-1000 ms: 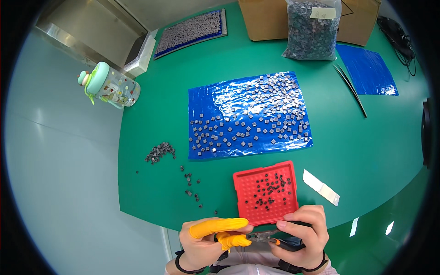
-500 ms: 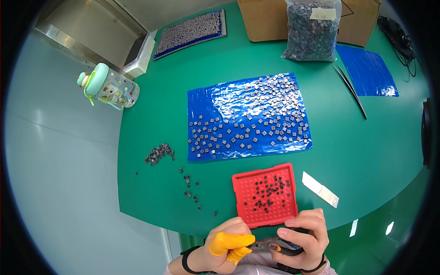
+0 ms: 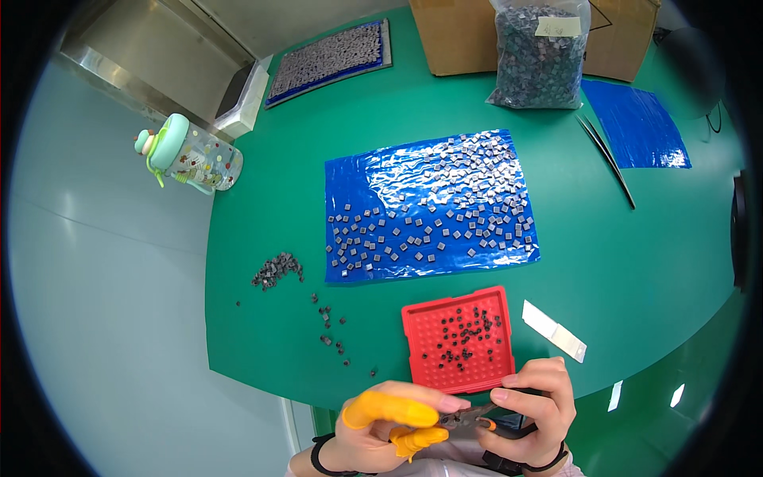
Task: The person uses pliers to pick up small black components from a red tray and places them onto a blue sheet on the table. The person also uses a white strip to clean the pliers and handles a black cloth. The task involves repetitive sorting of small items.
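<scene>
My right hand (image 3: 532,409) is wrapped round the handles of pliers (image 3: 517,432), which are black with a bit of orange. Their metal jaws point left, toward my left hand (image 3: 381,425). That hand wears yellow finger covers (image 3: 389,408) on two fingers. Its fingers are apart beside the jaws, and I make out nothing held between them. Just beyond both hands lies a red dimpled tray (image 3: 416,334), with many small dark pieces (image 3: 469,334) scattered in it. My right fingertips are close to the tray's near right corner.
Small grey square pieces cover a blue sheet (image 3: 373,175) mid-table. A pile of dark pieces (image 3: 276,269) lies left, strays nearer. Tweezers (image 3: 608,163), another blue sheet (image 3: 636,123), a filled bag (image 3: 540,67), a white strip (image 3: 554,330) and a bottle (image 3: 199,159) stand or lie around.
My left fingers have spread from a closed pinch, and one bare finger now stretches toward the pliers. My right hand still grips them, moved slightly. A dark blurred shape has appeared at the far right.
</scene>
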A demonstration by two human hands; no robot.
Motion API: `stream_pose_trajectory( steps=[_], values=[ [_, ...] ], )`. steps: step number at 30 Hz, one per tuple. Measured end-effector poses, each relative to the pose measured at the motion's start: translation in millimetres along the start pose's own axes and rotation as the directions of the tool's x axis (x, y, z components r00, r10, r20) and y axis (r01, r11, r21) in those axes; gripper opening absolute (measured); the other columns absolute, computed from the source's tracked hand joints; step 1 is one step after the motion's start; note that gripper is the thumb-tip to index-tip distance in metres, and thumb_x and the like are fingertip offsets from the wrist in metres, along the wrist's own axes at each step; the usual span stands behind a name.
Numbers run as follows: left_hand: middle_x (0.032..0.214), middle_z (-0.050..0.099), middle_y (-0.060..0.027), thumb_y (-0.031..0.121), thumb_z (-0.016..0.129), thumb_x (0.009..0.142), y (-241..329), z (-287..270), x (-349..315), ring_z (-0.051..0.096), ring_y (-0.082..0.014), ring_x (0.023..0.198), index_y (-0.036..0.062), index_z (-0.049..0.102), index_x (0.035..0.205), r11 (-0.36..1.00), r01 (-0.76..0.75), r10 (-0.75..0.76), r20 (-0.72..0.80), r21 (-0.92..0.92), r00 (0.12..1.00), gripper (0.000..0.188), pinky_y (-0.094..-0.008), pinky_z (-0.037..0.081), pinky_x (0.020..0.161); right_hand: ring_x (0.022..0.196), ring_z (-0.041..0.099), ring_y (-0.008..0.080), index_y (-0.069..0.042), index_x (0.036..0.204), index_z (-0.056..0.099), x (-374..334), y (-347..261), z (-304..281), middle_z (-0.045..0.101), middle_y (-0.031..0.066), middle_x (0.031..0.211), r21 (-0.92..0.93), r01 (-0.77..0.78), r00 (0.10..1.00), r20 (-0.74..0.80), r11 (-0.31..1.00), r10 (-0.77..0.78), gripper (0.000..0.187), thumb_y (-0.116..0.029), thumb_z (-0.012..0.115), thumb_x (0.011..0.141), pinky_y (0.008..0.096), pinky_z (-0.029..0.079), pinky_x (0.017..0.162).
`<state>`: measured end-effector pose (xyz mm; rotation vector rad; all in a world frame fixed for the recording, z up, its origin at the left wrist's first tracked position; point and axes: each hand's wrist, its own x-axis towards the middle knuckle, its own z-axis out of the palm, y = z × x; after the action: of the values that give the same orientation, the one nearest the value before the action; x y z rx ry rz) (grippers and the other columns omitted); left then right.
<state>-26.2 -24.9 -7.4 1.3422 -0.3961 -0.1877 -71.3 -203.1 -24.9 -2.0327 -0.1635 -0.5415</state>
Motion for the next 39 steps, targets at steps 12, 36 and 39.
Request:
stream_pose_trajectory(
  steps=[12, 36, 39],
  values=[
    [0.096, 0.070, -0.0154, -0.010, 0.067, 0.073, 12.4, -16.4, -1.1, 0.069, -0.0189, 0.078, -0.0033, 0.067, 0.091, 0.960, 0.010, -0.036, 0.087, 0.281, 0.996, 0.019, -0.0238, 0.054, 0.063, 0.075, 0.054, 0.0209, -0.012, 0.096, 0.061, 0.8, -0.9, 0.1, 0.056, 0.0068, 0.094, 0.066, 0.009, 0.999, 0.031, 0.998, -0.011, 0.050, -0.010, 0.076, 0.048, 0.0348, 0.040, 0.065],
    [0.092, 0.061, -0.0148, 0.019, 0.053, 0.094, -6.5, 13.7, -2.2, 0.058, -0.0204, 0.074, 0.0002, 0.054, 0.100, 0.990, -0.029, 0.049, -0.141, 0.141, 0.989, 0.020, -0.0285, 0.047, 0.064, 0.078, 0.052, 0.0230, -0.011, 0.099, 0.059, -1.5, 1.7, 0.3, 0.055, 0.0073, 0.096, 0.004, -0.005, 1.000, -0.005, 1.000, 0.005, 0.052, -0.011, 0.078, 0.051, 0.0361, 0.039, 0.068],
    [0.100, 0.065, -0.0157, 0.000, 0.060, 0.083, 6.1, 6.8, -2.1, 0.064, -0.0191, 0.084, -0.0022, 0.061, 0.098, 0.992, 0.124, -0.122, -0.068, 0.033, 0.990, 0.016, -0.0258, 0.051, 0.070, 0.078, 0.052, 0.0236, -0.010, 0.099, 0.059, -2.0, 4.0, -0.5, 0.055, 0.0084, 0.095, 0.040, -0.012, 1.000, 0.001, 0.999, 0.011, 0.051, -0.011, 0.078, 0.051, 0.0360, 0.041, 0.067]
  ],
)
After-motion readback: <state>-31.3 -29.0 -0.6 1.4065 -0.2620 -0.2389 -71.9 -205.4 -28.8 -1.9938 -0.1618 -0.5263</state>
